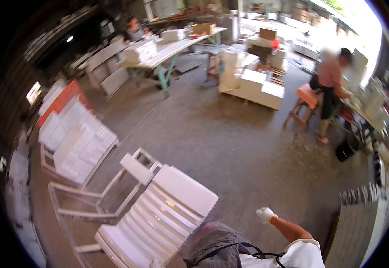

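My right hand (266,215), in a white knit glove, hangs out over the concrete floor at the lower right. Its fingers look curled in, and nothing shows in them. Of my left hand (157,263) only a pale sliver appears at the lower edge, against the near side of a stack of white panels (158,210); its fingers are hidden. Those panels lie in overlapping rows on a pale frame, and a wider flat board (185,190) lies at their far end. My grey apron (221,245) is beside the stack.
Behind the stack stands a bare frame (80,213). Further left, white blocks (85,147) fill a pallet. A long table (176,51) with a person behind it, a cardboard-laden pallet (252,96) and a person at a bench (330,80) are farther off. Grey panels (359,228) stand at right.
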The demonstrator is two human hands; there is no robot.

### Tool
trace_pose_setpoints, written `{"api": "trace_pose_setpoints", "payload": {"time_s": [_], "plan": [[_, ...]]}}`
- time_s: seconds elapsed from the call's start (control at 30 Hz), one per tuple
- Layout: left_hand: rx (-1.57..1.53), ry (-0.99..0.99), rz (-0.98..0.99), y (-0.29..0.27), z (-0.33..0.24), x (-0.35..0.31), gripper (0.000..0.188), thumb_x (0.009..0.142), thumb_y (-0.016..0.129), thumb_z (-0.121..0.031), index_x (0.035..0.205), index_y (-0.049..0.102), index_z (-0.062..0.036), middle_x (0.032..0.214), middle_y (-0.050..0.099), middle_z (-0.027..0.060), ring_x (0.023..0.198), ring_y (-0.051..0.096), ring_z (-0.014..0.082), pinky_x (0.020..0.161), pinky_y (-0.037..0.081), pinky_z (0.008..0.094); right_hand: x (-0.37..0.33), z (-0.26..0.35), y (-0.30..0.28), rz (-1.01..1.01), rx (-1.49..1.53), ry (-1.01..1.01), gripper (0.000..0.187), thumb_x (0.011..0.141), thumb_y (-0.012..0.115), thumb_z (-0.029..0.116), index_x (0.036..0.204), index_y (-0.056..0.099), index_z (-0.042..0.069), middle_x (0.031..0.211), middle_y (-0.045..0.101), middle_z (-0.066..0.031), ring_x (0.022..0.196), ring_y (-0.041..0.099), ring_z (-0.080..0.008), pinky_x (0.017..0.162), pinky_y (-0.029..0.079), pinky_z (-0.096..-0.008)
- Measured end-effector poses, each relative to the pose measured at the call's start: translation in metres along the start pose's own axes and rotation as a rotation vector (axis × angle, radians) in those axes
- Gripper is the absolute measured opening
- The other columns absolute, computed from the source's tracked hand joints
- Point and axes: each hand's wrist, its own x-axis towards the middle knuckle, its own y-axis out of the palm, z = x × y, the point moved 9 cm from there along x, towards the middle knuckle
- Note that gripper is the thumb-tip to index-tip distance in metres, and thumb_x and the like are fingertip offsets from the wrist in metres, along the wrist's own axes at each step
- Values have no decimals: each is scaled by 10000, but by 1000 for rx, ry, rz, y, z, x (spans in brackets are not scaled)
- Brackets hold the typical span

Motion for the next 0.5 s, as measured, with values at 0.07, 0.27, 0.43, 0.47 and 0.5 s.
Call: {"api": "trace_pose_setpoints", "payload": {"time_s": [0.07, 0.27, 0.43, 0.47, 0.5], "plan": [[42, 8, 115, 40, -19, 20, 225, 937, 535, -299, 981, 597, -87, 713, 553, 55, 533, 501, 183, 467, 412, 362, -68, -40, 83, 210, 156, 206, 269, 783, 615, 287, 923, 688, 70, 911, 703, -171, 843, 691, -360, 734, 556, -447], [62, -94, 605, 171, 40, 43, 343, 1001, 432, -335, 1195, 586, -98, 937, 628, 72, 715, 565, 211, 609, 465, 383, -221, -59, 212, 346, 249, 394, 522, 892, 495, 476, 1210, 650, 93, 1194, 663, -153, 1115, 624, -330, 936, 485, -406], [430, 129, 678, 274, 46, -32, 357, 946, 554, -341, 941, 636, 7, 598, 608, 122, 488, 590, 241, 470, 505, 389, -189, -86, 186, 220, 431, 444, 491, 882, 518, 433, 1136, 673, 43, 1176, 665, -180, 1132, 617, -356, 935, 479, -427], [494, 199, 723, 293, 38, -41, 339, 947, 547, -320, 961, 629, 9, 630, 624, 136, 515, 604, 253, 486, 514, 396, -182, -89, 167, 231, 453, 498, 476, 882, 524, 423, 1130, 675, 47, 1177, 667, -173, 1127, 619, -359, 935, 482, -427], [538, 266, 756, 309, 29, -48, 323, 948, 540, -299, 980, 623, 11, 661, 640, 150, 541, 619, 265, 501, 523, 403, -172, -90, 151, 250, 460, 537, 461, 881, 531, 413, 1125, 677, 51, 1178, 669, -165, 1122, 621, -362, 936, 484, -427]]}}
